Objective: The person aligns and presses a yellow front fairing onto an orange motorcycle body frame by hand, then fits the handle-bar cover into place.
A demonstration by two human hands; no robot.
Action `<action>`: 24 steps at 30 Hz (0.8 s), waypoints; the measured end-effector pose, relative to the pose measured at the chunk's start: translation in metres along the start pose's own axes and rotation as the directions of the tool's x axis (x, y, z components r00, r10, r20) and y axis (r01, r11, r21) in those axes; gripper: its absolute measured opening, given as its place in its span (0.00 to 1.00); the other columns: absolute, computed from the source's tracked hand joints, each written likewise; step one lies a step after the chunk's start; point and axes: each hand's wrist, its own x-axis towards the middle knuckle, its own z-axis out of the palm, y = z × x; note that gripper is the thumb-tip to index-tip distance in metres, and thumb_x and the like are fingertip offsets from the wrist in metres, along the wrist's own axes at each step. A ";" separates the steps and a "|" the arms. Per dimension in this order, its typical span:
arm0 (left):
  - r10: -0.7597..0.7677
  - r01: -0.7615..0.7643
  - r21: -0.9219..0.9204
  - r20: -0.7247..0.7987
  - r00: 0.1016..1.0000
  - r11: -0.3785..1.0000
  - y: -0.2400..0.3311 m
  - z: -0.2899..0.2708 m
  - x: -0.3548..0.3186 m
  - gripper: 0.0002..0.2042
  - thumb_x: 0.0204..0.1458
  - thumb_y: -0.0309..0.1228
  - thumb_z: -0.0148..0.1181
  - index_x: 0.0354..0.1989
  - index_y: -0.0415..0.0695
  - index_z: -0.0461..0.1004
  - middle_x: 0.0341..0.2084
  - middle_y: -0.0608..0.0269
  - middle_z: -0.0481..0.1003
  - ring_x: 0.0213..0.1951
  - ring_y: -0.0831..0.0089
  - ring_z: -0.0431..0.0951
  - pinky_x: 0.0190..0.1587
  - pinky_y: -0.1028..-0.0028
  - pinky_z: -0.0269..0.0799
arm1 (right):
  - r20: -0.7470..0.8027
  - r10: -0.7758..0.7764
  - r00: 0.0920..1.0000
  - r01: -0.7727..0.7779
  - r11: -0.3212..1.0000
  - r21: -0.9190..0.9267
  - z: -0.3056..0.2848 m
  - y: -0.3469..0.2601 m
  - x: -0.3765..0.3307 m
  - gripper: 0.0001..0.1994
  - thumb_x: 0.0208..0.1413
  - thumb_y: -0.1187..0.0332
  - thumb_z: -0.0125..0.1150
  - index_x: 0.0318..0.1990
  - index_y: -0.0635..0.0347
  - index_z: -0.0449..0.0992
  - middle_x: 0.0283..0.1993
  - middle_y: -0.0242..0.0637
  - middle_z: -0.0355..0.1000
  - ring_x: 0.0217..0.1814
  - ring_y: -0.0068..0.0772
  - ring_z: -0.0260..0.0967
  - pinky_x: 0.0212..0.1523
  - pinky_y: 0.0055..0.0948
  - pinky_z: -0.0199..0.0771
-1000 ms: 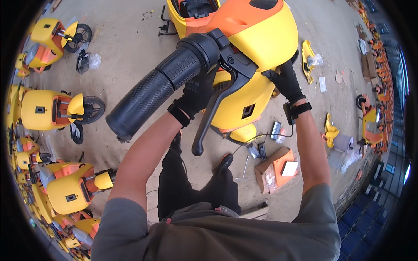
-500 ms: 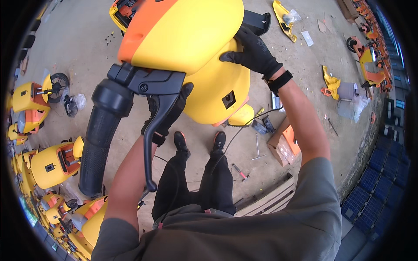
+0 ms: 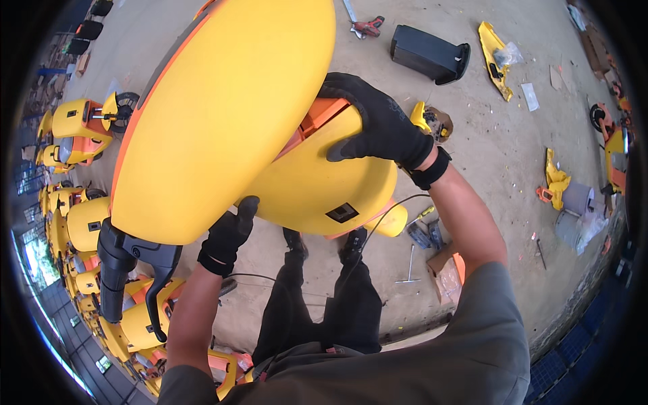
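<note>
A yellow scooter body panel (image 3: 297,192) with a small dark square opening stands in front of me. My right hand (image 3: 385,128), in a black glove, grips its far right edge, thumb on top. My left hand (image 3: 228,236), gloved too, holds its near left edge with the thumb up; its other fingers are partly hidden. Orange parts (image 3: 320,118) show in a gap behind the panel. The large yellow handlebar cover (image 3: 223,121) covers part of the panel. Beside my left forearm hang a black handlebar grip (image 3: 113,277) and a brake lever (image 3: 158,297).
A black bin-like box (image 3: 425,52), a red tool (image 3: 369,27) and a yellow panel (image 3: 495,61) lie on the floor ahead. Right of my feet are a screwdriver (image 3: 422,214), a T-handle tool (image 3: 410,264) and a cardboard box (image 3: 445,280). Parked yellow scooters (image 3: 84,128) line the left.
The handlebar cover, grip and lever have swung left and down in view, uncovering orange parts. My left hand has come out from behind the lever; both hands stay at the panel.
</note>
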 end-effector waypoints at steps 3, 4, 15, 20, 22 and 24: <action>-0.020 0.019 0.021 0.037 0.999 1.000 -0.003 -0.001 -0.007 0.42 0.58 0.52 0.61 0.68 0.30 0.55 0.61 0.43 0.65 0.63 0.54 0.67 0.63 0.58 0.64 | -0.082 0.013 0.997 -0.010 0.999 0.038 0.003 0.001 -0.002 0.40 0.37 0.50 0.80 0.61 0.54 0.73 0.60 0.41 0.72 0.63 0.48 0.67 0.64 0.42 0.65; -0.022 0.021 0.030 0.047 0.999 0.999 -0.003 -0.001 -0.008 0.42 0.58 0.52 0.61 0.69 0.30 0.53 0.62 0.43 0.64 0.63 0.55 0.67 0.62 0.58 0.65 | -0.077 0.015 0.997 -0.011 0.999 0.048 0.004 0.002 -0.002 0.40 0.37 0.50 0.80 0.61 0.54 0.73 0.60 0.41 0.72 0.63 0.48 0.67 0.64 0.42 0.65; 0.069 -0.075 0.233 0.035 0.997 0.970 0.009 -0.003 -0.007 0.36 0.59 0.43 0.57 0.68 0.29 0.55 0.61 0.44 0.65 0.62 0.54 0.67 0.64 0.59 0.62 | -0.137 -0.032 0.990 0.026 0.999 -0.040 0.001 0.003 -0.001 0.37 0.34 0.50 0.82 0.55 0.54 0.77 0.54 0.38 0.75 0.57 0.48 0.71 0.60 0.40 0.70; -0.101 0.100 0.032 0.042 0.994 0.995 0.015 -0.006 -0.004 0.40 0.58 0.53 0.60 0.67 0.32 0.58 0.60 0.45 0.66 0.62 0.56 0.67 0.63 0.60 0.63 | -0.241 0.115 0.964 -0.052 0.966 0.253 0.013 0.006 -0.007 0.46 0.38 0.56 0.82 0.67 0.54 0.65 0.57 0.41 0.72 0.60 0.40 0.70 0.61 0.38 0.70; -0.118 0.119 -0.038 0.030 0.993 0.992 0.010 -0.005 -0.002 0.42 0.57 0.56 0.61 0.68 0.33 0.58 0.61 0.46 0.66 0.63 0.57 0.67 0.63 0.60 0.63 | -0.164 0.274 0.948 -0.188 0.894 0.407 0.013 0.010 -0.017 0.52 0.37 0.56 0.79 0.72 0.57 0.56 0.62 0.40 0.67 0.65 0.35 0.64 0.65 0.34 0.65; -0.078 0.078 -0.048 0.014 0.997 0.996 0.009 -0.002 0.002 0.41 0.57 0.55 0.60 0.68 0.33 0.58 0.62 0.45 0.66 0.64 0.57 0.67 0.64 0.60 0.63 | 0.076 0.404 0.912 -0.384 0.771 0.508 0.006 0.013 -0.027 0.47 0.43 0.60 0.78 0.71 0.55 0.57 0.64 0.42 0.67 0.64 0.35 0.67 0.62 0.36 0.69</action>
